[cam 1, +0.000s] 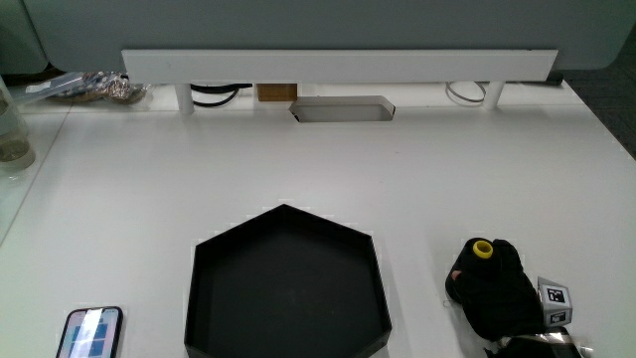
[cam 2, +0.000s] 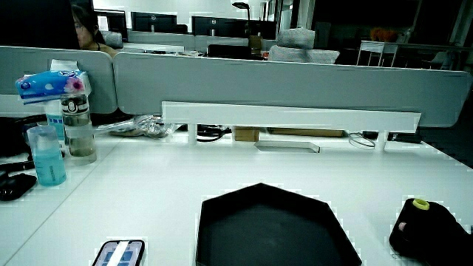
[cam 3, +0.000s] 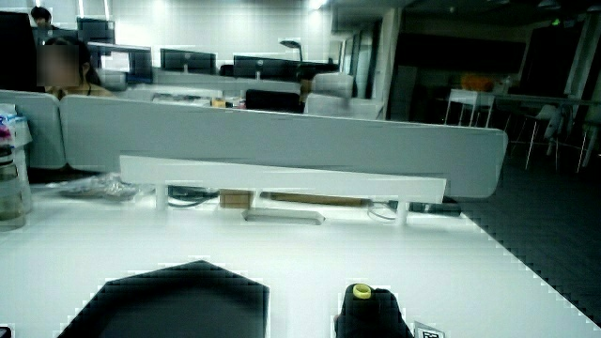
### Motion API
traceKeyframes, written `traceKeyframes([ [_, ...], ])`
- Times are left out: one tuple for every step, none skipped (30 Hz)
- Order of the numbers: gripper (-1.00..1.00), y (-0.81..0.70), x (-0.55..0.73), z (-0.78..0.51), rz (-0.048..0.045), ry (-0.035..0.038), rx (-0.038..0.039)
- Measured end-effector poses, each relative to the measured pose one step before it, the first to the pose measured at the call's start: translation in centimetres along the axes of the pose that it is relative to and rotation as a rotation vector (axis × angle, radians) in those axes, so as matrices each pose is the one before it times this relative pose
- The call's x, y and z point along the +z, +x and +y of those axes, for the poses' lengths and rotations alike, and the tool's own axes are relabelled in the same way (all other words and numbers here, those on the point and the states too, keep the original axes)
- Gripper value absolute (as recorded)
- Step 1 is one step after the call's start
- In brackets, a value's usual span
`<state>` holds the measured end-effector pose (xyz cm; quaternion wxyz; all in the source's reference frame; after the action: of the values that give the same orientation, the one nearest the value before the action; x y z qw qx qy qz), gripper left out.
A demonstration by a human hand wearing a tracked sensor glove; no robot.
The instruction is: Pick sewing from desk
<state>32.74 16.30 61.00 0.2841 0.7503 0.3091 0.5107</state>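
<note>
1 thread spool [cam 1: 483, 249], yellow core showing, sits pinched in my grip [cam 1: 497, 288] just beside the black hexagonal tray [cam 1: 288, 293] on the worktop [cam 1: 397, 169]. Judged light and rigid; thread slippery, so hold around the body.

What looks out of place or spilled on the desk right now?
Nothing stands out. The hand is closed around a yellow-topped spool beside the empty black tray, which sits flat. A phone lies at the table's edge.
</note>
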Motion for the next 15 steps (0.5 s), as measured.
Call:
traceKeyframes([
  [0.67,-0.181,0.037,-0.108,0.00059,0.01178,0.00497],
  [0.75,0.387,0.116,0.293,-0.01258,0.00354,0.00713],
  [0.83,-0.206,-0.057,-0.194,-0.00099,0.01348,0.00182],
  [0.92,-0.296,-0.113,-0.157,0.00073,-0.00144,0.00961],
  [1.00,0.271,-0.078,0.158,0.00687,0.00074,-0.00389],
  [1.00,-0.007,-0.102,0.009,0.00760,-0.01150,-0.01508],
  [1.00,0.001,-0.025,0.037,0.01188,-0.00512,0.00622],
  [1.00,-0.006,-0.015,0.010,0.01086,-0.00743,-0.00601],
  [1.00,-0.761,-0.141,-0.356,0.01422,-0.01356,0.02247],
  [1.00,-0.336,0.006,0.005,-0.00664,0.02598,0.02395],
  [1.00,1.474,0.223,1.267,0.04097,-0.07488,-0.02185],
  [1.00,-0.075,0.005,0.261,0.00366,-0.00434,-0.00137],
  [1.00,-0.737,-0.194,-0.145,0.00464,-0.00284,0.01465],
  [1.00,-0.456,-0.128,0.071,-0.00471,-0.00689,-0.00649],
  [1.00,-0.605,-0.247,0.008,0.00592,-0.00851,0.01547],
])
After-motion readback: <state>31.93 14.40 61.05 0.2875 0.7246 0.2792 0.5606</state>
